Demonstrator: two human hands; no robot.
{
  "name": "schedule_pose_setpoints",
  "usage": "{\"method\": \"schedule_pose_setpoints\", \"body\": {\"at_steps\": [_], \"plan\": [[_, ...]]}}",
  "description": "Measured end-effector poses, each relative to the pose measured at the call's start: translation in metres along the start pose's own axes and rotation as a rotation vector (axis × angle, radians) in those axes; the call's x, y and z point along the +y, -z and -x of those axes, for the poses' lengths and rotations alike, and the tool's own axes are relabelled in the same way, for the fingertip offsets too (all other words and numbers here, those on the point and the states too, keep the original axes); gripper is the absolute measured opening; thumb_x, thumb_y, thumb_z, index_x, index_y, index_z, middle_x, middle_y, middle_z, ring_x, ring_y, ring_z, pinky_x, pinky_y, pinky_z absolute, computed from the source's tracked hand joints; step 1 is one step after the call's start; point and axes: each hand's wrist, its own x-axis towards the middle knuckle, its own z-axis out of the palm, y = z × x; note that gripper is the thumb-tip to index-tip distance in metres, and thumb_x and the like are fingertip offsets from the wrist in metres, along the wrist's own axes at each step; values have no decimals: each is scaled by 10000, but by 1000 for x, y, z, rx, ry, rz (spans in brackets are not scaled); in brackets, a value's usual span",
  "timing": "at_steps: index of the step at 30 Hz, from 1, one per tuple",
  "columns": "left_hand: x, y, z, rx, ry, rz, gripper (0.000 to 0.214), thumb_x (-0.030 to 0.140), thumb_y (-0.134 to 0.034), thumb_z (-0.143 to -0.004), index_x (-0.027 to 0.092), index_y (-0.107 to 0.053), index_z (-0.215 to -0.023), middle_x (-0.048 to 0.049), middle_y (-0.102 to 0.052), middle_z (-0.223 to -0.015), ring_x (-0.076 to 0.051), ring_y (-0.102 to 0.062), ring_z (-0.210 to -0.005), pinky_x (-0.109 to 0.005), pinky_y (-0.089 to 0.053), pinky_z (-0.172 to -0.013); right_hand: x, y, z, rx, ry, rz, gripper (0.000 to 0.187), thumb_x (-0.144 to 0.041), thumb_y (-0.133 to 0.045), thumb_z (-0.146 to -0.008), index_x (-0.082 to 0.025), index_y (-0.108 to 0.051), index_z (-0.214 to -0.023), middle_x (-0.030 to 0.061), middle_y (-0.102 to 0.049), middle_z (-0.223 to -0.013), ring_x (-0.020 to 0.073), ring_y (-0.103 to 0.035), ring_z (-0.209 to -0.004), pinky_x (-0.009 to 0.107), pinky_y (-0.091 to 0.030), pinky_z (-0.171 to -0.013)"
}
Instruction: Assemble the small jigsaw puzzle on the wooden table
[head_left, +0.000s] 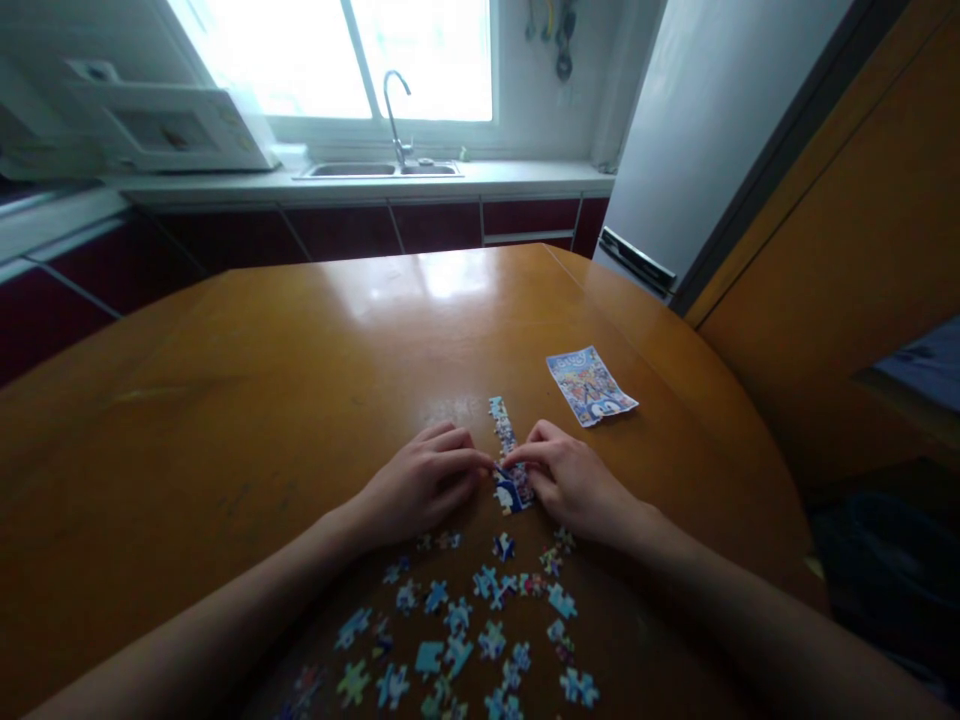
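Observation:
A partly joined jigsaw puzzle (505,490) lies on the wooden table between my hands, with a narrow strip of pieces reaching away from me. My left hand (429,480) is closed at its left side, its index fingertip against the puzzle's edge. From the right, my right hand (566,475) closes over the puzzle, index finger on top and thumb along the right edge. The fingertips partly cover the joined pieces. Just below the hands sits a loose dark blue and white puzzle piece (504,546).
Several loose puzzle pieces (457,617) are scattered on the table (300,360) near me. A creased picture sheet (590,385) lies beyond my right hand. Past the table stand a counter with a sink (352,171), a microwave (172,125) and a fridge (720,120).

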Motion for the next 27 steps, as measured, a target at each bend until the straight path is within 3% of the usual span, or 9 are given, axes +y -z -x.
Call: {"method": "schedule_pose_setpoints", "body": {"at_steps": [27], "plan": [[5,1,-1,7,-20,4,281,177,-526,-960,272,-724,-1136,-58,-616,-916,-201,-520,-899,-341,-453,-807,0,0,-1,17,-11,-40,333,-91,-526,-915,-270,-792,-1006,53,-633,-958,159,-599,-833,306,-494,-782]]}}
